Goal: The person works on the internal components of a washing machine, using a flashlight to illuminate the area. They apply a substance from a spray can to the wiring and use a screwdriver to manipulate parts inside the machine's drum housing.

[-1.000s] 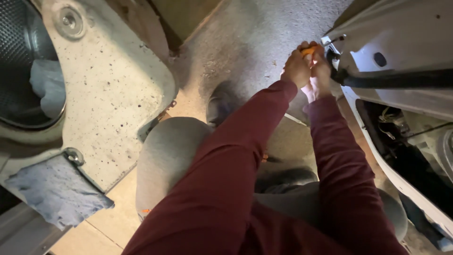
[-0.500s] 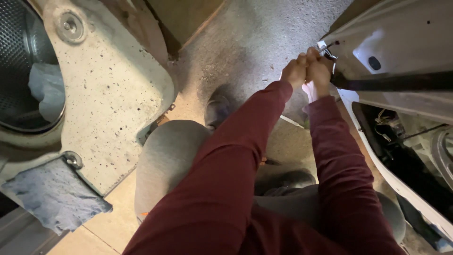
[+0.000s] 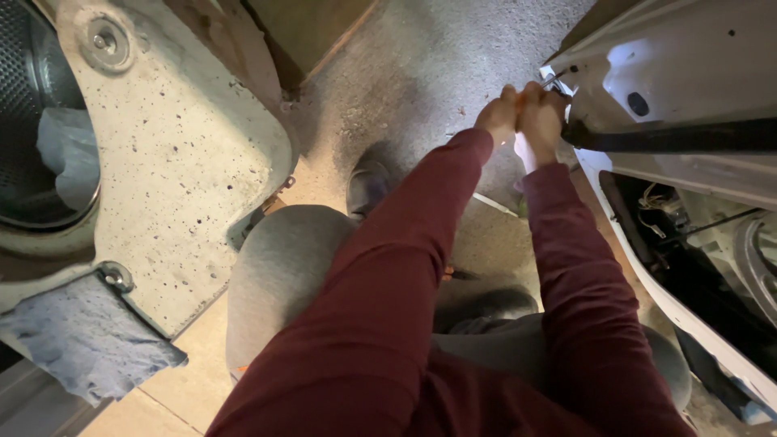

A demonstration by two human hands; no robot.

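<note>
Both hands, left hand (image 3: 498, 117) and right hand (image 3: 541, 117), clenched together on perhaps an orange tool, against white panel (image 3: 688, 65).

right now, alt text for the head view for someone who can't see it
Both hands, left hand and right hand, are closed together at the corner of a white appliance panel, arms in dark red sleeves. A concrete block and a grey rag lie at the left on the floor.
</note>
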